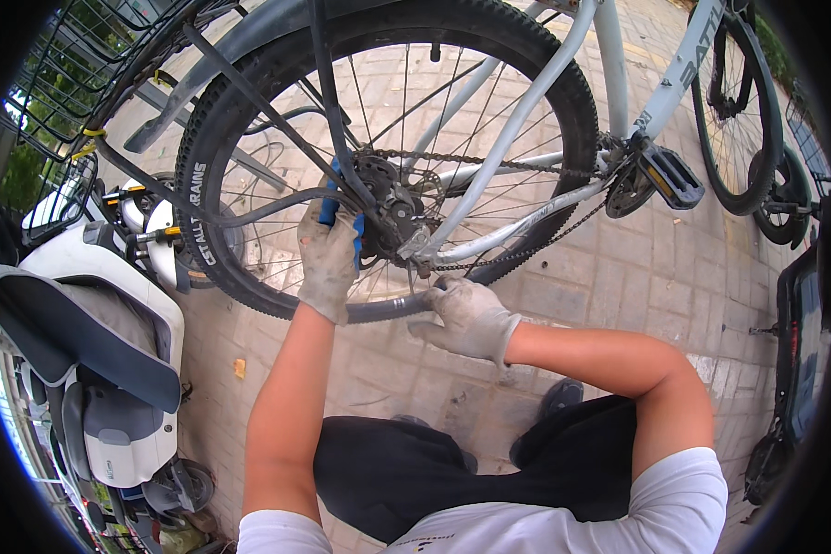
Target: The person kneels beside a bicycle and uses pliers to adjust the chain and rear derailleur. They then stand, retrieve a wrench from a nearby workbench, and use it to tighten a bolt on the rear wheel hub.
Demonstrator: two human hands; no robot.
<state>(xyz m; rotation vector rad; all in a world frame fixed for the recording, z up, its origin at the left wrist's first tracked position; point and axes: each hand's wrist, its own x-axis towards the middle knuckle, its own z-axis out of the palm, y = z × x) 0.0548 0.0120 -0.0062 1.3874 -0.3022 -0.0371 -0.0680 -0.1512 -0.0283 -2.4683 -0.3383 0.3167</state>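
Observation:
A grey-white bicycle (512, 125) stands before me, its rear wheel's chunky black tire (220, 245) nearest. My left hand (328, 268), in a dirty pale work glove, is closed around blue-handled pliers (359, 242) beside the rear hub. Dark rack stays and the hub hide the pliers' jaws. The rear derailleur (402, 212) and sprockets (379, 175) are just right of the pliers. My right hand (471, 316), gloved too, is at the tire's lower edge. Its fingers curl over the rubber and its thumb lies on the near side; the fingertips are partly hidden.
The chain (526, 166) runs right to the crank and pedal (674, 180). A wire basket (74, 69) hangs at upper left. White scooters (111, 351) stand close on the left, another bicycle wheel (734, 111) at far right. Paving bricks (609, 277) cover the ground.

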